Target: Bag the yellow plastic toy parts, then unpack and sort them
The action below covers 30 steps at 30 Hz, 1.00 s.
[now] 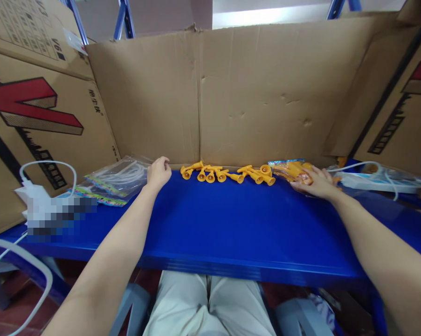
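Observation:
Along the back of the blue table lies an uneven row of small yellow plastic horn-shaped pieces point(210, 174) with flared cup ends. My left hand point(159, 173) is at the left end of this row, its fingers curled; what they may hold is hidden. Just beside it lie clear plastic bags point(121, 177) with white tubing or cord inside and colourful printed edges. At the right end of the row, my right hand point(315, 182) grips a clear plastic bag of yellow pieces point(289, 171). My fingers cover part of that bag.
A tall cardboard sheet point(266, 98) stands behind the blue table point(238, 228), between printed cartons point(38, 107) at left and right. White plugs and cables point(38, 198) sit at the left. A white power strip point(381, 182) lies at the far right.

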{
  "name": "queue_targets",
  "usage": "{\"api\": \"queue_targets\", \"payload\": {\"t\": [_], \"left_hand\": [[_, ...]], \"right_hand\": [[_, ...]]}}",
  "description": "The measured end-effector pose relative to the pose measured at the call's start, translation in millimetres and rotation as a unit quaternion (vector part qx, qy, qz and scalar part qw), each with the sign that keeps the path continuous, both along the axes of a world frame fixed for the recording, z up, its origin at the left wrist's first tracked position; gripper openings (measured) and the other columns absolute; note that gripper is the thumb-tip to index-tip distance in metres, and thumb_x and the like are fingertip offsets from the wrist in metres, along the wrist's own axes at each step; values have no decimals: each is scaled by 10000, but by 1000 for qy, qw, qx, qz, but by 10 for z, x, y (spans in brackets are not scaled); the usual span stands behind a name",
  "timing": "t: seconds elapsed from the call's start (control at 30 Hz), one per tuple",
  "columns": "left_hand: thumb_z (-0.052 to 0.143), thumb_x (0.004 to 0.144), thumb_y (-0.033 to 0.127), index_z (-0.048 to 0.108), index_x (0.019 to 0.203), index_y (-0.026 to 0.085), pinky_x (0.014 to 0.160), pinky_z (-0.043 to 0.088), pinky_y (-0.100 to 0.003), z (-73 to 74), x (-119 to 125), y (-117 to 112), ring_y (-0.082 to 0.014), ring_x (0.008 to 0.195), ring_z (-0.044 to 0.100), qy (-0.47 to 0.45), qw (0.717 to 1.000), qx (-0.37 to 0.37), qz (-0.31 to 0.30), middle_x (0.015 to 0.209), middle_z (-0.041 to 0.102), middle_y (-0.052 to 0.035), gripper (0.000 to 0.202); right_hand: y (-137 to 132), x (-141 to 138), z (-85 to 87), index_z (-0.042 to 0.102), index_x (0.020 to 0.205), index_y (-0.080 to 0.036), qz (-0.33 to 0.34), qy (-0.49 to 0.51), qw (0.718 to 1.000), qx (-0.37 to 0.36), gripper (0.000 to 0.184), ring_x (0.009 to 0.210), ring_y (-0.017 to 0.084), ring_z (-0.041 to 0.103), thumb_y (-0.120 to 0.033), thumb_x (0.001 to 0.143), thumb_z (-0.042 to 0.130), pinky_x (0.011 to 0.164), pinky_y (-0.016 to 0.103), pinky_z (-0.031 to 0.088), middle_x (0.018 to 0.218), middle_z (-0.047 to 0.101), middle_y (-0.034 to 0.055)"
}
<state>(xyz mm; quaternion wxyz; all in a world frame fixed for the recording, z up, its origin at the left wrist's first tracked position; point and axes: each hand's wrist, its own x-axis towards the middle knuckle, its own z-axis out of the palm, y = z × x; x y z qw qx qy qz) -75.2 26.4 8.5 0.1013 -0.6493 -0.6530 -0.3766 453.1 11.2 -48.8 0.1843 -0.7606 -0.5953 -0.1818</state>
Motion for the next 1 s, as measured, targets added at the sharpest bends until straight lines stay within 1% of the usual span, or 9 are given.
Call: {"api": "queue_targets", "payload": {"t": [0.1,0.23,0.33,0.43,0.57,0.73,0.83,0.93,1.0], "left_hand": [[463,787,175,562,1092,205,941,411,-443,-15,-57,10,-275,1116,553,-9,997,-41,57,1154,627,-105,322],[504,764,240,526,1170,195,965,370,-568,-52,-124,18,-358,1245,440,-17,989,-97,110,1295,533,-170,410],[524,745,264,499,1229,176,1006,325,-601,-101,-188,34,-371,1318,356,-17,982,-128,139,1377,459,-194,493],[527,748,290,474,1283,133,1017,302,-628,-190,-270,79,-383,1371,273,-14,971,-177,158,1442,382,-227,560],[504,771,325,486,1310,135,961,321,-682,-335,-379,185,-430,1340,323,-27,957,-253,143,1433,399,-251,572],[455,808,319,565,1260,154,974,350,-634,-399,-417,269,-414,1318,374,-3,954,-277,115,1415,448,-212,494],[449,811,281,576,1249,151,974,362,-611,-384,-397,276,-398,1259,460,22,953,-281,111,1347,525,-209,475],[508,751,217,605,1207,162,954,409,-556,-370,-374,278,-376,1161,556,52,957,-271,92,1227,620,-201,470],[544,707,183,624,1177,169,933,444,-506,-361,-354,276,-363,1122,587,64,962,-254,84,1182,648,-193,477]], "right_hand": [[-127,-104,100,388,1435,-168,-11,65,997,-33,725,1397,344,187,-571,839,479,1105,470,141,1542,230,149],[-217,-285,281,406,1407,-116,18,48,998,44,668,1406,326,163,-521,877,442,1098,518,134,1530,235,188],[-203,-465,359,469,1348,-150,85,4,990,110,555,1394,325,217,-453,883,440,1076,581,163,1485,329,196],[-137,-698,380,547,1255,-170,179,-39,974,134,450,1347,315,336,-373,871,429,1064,601,205,1407,449,180],[-37,-1120,405,584,1203,-179,295,-99,941,132,409,1297,295,421,-307,875,375,1063,605,234,1362,506,156],[47,-1852,481,542,1264,-121,368,-131,917,77,444,1314,291,401,-294,883,394,1099,561,227,1414,446,179],[119,-2341,506,491,1322,-146,400,-116,908,47,468,1333,295,373,-314,891,414,1104,575,209,1457,397,158],[230,-2798,499,443,1368,-194,425,-95,900,25,486,1356,296,336,-342,906,411,1098,602,194,1497,345,122],[314,-3060,479,428,1379,-215,421,-81,903,5,495,1374,303,303,-364,907,423,1091,629,175,1515,314,106]]}}
